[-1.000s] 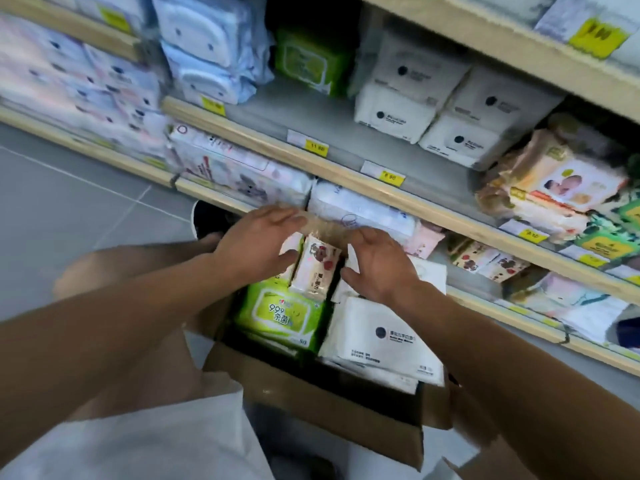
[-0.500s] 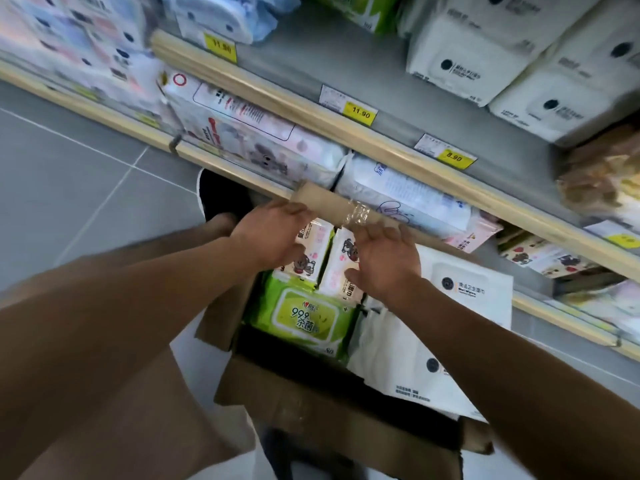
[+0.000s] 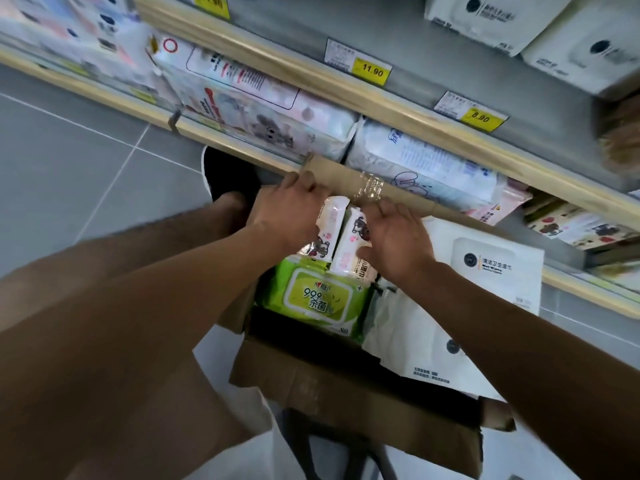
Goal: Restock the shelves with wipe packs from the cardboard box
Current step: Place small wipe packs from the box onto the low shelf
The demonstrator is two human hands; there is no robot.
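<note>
An open cardboard box stands on the floor before the shelves. Inside lie a green wipe pack, large white wipe packs and two small pink-and-white bear-print packs standing on end. My left hand presses on the left small pack, and my right hand wraps the right one. Both hands squeeze the pair together at the box's far end, under its taped flap.
The bottom shelf right behind the box holds large pink and blue wipe bundles. The shelf above carries white packs and yellow price tags. My knees and a black shoe sit left of the box on grey floor tiles.
The view has dropped closer to the box. My hands have closed in on the two small bear-print packs and hold them from both sides.
</note>
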